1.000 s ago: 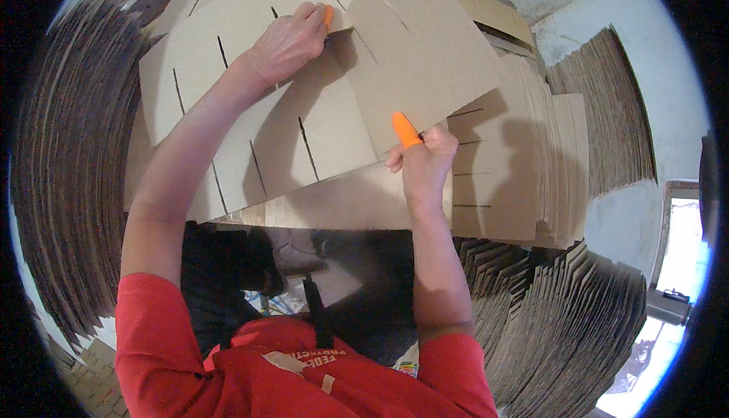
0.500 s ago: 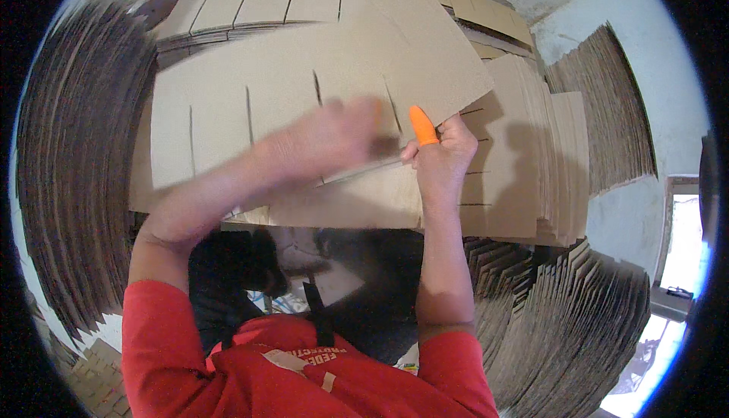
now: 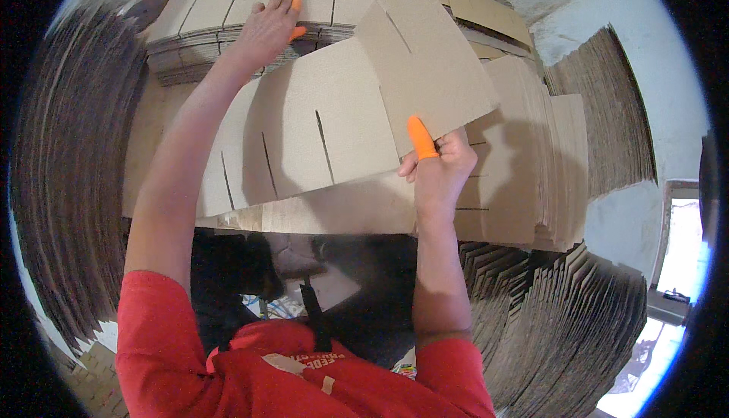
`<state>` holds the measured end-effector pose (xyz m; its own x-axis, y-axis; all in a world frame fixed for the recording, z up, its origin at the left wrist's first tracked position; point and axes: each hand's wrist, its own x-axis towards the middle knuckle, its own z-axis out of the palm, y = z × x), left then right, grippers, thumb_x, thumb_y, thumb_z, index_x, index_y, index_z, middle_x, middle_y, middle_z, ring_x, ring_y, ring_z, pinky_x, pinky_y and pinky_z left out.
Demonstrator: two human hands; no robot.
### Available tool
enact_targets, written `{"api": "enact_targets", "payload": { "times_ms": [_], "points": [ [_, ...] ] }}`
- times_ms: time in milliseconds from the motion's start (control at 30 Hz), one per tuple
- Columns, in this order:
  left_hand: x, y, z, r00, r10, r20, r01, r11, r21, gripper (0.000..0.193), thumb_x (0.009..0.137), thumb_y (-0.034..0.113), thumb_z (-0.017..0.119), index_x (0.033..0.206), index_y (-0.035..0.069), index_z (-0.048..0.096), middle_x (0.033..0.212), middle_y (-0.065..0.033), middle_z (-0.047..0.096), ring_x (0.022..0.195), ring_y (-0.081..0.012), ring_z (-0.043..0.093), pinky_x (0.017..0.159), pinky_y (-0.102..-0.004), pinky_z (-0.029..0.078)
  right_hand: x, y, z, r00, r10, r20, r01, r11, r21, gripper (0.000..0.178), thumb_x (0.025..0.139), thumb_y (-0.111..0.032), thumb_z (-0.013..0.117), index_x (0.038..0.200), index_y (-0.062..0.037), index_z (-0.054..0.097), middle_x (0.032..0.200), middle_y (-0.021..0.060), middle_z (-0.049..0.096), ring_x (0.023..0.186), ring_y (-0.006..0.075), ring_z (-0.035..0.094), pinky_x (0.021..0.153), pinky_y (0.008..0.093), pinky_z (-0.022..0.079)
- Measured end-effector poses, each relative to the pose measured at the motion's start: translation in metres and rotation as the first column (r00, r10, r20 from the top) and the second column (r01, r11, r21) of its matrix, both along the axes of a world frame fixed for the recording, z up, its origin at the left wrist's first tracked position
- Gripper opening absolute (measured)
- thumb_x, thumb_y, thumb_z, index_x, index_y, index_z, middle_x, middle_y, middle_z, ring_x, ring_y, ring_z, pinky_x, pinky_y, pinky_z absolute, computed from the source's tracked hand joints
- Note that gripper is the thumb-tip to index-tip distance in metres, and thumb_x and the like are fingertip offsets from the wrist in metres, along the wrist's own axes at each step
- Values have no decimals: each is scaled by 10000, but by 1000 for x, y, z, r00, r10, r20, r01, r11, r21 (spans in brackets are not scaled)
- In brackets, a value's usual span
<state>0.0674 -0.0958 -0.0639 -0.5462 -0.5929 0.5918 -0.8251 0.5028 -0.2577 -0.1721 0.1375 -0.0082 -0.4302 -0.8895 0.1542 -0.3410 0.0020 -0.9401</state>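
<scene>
My right hand (image 3: 444,156), with an orange cover on its thumb, is closed on the near edge of slotted cardboard pieces. One of them is a long slotted cardboard sheet (image 3: 304,118) that slants to the left. Another cardboard panel (image 3: 433,61) overlaps its right end and angles away from me. At the far left my left hand (image 3: 272,27) lies with fingers stretched over the top of a stack of slotted cardboard sheets (image 3: 205,8). Orange covers sit on its thumb and forefinger; the thumb is by the stack's near edge.
A pale work surface (image 3: 319,209) lies beneath the held pieces. To its right stands another stack of cardboard sheets (image 3: 524,167). Tall rows of cardboard rise at the left (image 3: 72,175), lower right (image 3: 562,319) and far right (image 3: 607,114), near the wall.
My left hand has moved from near the right hand to the far-left stack. The long sheet has tilted, its left end now nearer me, while my right hand stays almost in place.
</scene>
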Motion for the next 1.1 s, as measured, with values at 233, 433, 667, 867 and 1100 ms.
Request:
{"api": "enact_targets", "payload": {
  "times_ms": [233,433,667,867,1100],
  "points": [
    [-3,-16,4,984,-120,130,96,979,177,192,790,112,604,961,23,613,966,-121,618,1042,-279,561,899,-400,450,-1,2,-1,1000,-5,-11,4,999,-34,93,864,72,600,845,15,529,577,65,550,409,104,533,352,214,365],
    [-8,-13,29,975,-104,-197,167,925,342,230,838,110,589,1055,43,626,1035,-136,624,1042,-320,555,882,-386,490,-6,4,-10,999,9,-53,-15,994,-113,216,861,99,578,766,-24,428,535,76,539,403,123,549,340,236,389],
    [-1,-19,54,968,-231,-95,234,972,31,492,787,61,583,1279,63,548,1272,-117,560,1089,-303,539,901,-370,513,-4,4,-20,982,-48,-180,29,994,-107,173,868,84,581,786,-16,467,531,73,539,402,116,546,358,236,400],
    [-25,10,74,982,-190,20,191,977,-91,361,749,62,589,1103,-6,563,1080,-105,535,994,-252,548,793,-317,549,2,1,-23,991,-68,-113,55,992,-114,197,647,70,626,690,-20,457,582,52,482,498,127,472,450,300,401],
    [-41,43,82,955,-296,35,297,938,-177,335,725,81,613,1034,-44,575,963,-95,522,935,-218,544,741,-292,564,6,4,-15,978,-50,-204,34,996,-80,223,605,75,657,682,-9,466,618,124,499,534,232,491,506,353,423]
  ]
}}
